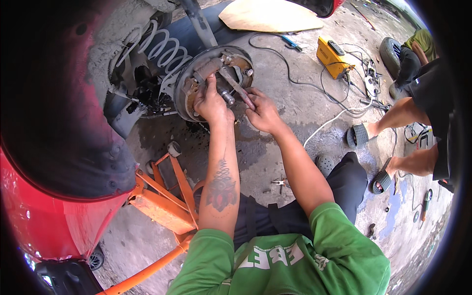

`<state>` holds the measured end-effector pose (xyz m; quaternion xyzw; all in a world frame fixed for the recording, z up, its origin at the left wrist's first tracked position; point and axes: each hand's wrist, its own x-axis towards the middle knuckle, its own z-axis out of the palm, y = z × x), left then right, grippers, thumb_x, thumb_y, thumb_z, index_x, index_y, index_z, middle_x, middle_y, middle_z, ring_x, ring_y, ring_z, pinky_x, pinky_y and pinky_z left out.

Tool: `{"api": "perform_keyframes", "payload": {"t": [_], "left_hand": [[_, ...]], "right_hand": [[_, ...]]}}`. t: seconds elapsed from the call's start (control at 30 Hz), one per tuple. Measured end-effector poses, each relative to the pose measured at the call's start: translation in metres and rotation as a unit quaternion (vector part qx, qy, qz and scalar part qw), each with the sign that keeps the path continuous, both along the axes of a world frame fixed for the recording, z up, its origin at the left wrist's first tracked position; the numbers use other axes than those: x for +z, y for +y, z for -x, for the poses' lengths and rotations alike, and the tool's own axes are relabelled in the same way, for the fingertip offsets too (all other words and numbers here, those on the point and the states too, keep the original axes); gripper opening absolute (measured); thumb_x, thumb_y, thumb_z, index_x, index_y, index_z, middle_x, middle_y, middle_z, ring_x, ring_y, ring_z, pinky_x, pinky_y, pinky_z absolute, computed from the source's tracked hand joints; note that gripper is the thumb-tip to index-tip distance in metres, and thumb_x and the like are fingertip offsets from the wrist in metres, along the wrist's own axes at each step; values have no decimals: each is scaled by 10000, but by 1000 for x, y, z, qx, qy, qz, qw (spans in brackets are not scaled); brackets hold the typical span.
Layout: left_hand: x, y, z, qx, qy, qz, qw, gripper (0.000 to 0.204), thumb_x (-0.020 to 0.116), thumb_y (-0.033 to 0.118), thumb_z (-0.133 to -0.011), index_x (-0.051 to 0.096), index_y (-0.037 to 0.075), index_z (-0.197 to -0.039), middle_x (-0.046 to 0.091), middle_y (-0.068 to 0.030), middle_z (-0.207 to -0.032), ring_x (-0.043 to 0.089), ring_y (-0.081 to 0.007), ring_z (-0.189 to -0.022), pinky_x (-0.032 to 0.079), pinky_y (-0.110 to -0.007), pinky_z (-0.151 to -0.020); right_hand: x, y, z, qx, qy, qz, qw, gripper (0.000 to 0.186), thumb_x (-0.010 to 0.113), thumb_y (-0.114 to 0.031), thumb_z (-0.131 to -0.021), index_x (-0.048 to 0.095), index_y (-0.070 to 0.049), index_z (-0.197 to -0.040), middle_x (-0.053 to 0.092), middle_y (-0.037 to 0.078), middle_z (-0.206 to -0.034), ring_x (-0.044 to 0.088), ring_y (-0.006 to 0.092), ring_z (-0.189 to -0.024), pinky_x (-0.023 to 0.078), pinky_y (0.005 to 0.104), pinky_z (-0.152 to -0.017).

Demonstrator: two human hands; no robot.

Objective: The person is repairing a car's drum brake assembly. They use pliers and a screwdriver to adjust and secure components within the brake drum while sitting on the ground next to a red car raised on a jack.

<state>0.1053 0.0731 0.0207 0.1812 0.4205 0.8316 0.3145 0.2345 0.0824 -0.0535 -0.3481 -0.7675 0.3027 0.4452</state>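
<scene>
A rusty drum-brake assembly (189, 93) sits inside the wheel arch, its round backing plate facing me, with a shiny hub spindle (226, 96) at the centre. My left hand (213, 104) is closed at the near side of the assembly, thumb pressed up against a thick rust-brown brake part (207, 70). The other fingers are partly hidden. My right hand (263, 112) grips the lower, reddish end of a narrow rust-brown bar (234, 84), which slants across the assembly in front of the plate. I cannot tell whether the bar is a tool or a brake shoe.
A coil spring (164, 46) stands left of the brake. Below it is an orange floor jack (164, 211) beside the red car body (59, 221). Pliers (280, 182) lie near my leg. To the right are a yellow welding machine (334, 58), cables and two people.
</scene>
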Motion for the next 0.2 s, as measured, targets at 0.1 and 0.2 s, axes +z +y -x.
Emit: {"api": "perform_keyframes", "payload": {"t": [0.1, 0.2], "left_hand": [[-2, 6, 2, -18, -2, -34, 999, 274, 752, 159, -955, 708, 0, -1174, 718, -95, -1160, 699, -206, -1001, 588, -357, -827], [-5, 7, 7, -6, 11, -3, 1000, 320, 739, 154, -964, 682, -12, -1231, 708, -99, -1195, 694, -212, -1024, 569, -359, -891]], "right_hand": [[0, 7, -3, 30, -57, 23, 998, 410, 606, -112, -775, 698, -9, -1162, 600, 250, -1347, 606, 427, -1192, 512, 448, -999], [0, 7, -4, 66, -26, 66, 995, 481, 607, -131, -784, 687, -38, -1249, 550, 290, -1414, 573, 411, -1281, 471, 422, -1073]]}}
